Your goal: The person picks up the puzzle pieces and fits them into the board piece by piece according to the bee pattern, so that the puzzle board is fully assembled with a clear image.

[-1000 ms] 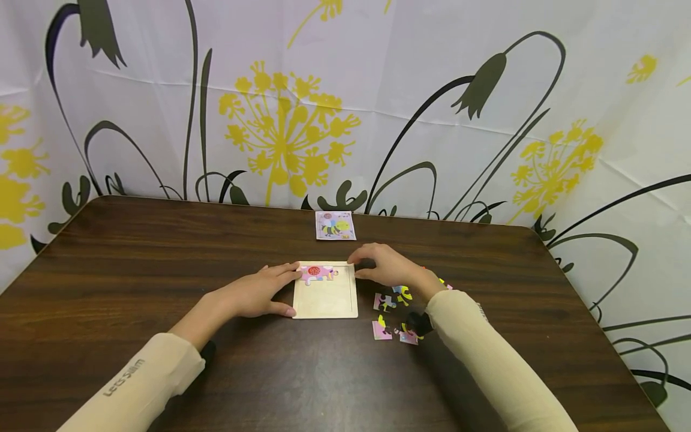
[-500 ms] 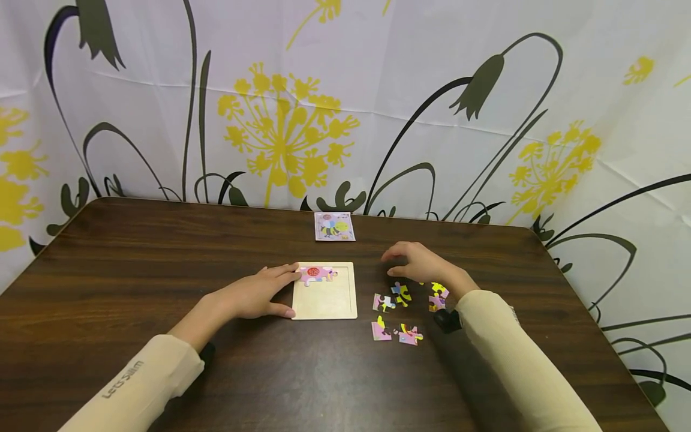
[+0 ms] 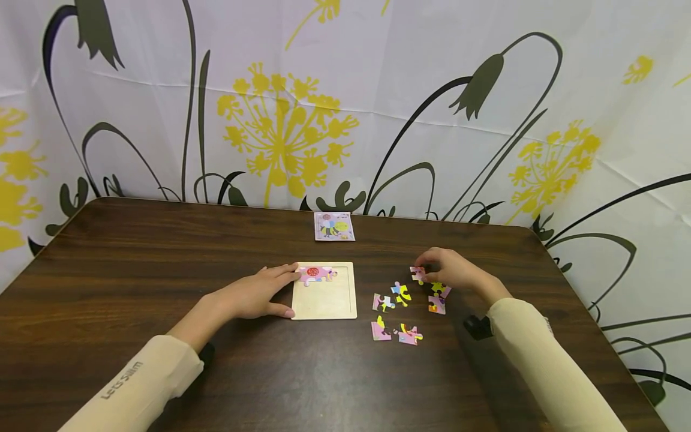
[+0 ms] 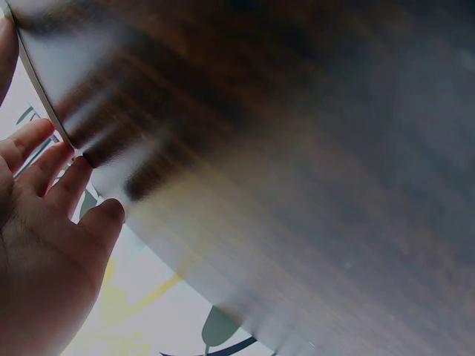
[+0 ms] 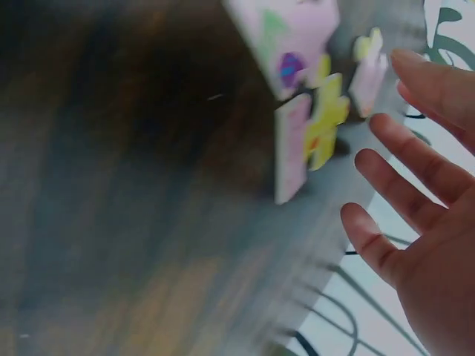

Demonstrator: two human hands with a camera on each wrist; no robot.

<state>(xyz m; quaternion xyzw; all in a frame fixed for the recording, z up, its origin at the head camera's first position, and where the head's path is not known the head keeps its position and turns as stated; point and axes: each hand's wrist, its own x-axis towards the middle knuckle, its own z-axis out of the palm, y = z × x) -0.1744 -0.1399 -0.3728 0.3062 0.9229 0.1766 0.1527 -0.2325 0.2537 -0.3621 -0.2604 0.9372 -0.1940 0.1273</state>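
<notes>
— Left hand [image 3: 254, 295]?
— Resting flat against the left edge of the wooden puzzle tray [image 3: 326, 303], fingers straight and together, thumb along the near corner.
— Inside the tray?
— One pink joined strip [image 3: 318, 273] seated along the far edge.
— Right hand [image 3: 450, 268]?
— Well to the right of the tray, fingertips pinched on a small pink puzzle piece [image 3: 417, 274].
— Around it?
— Loose pieces [image 3: 402, 312] scattered between tray and hand, on the dark wooden table [image 3: 135, 258].
— Beyond the tray?
— Reference picture card [image 3: 335, 226], near the table's far edge.
— Wrist views?
— Blurred; right fingers [image 5: 404, 189] spread beside some pieces.
</notes>
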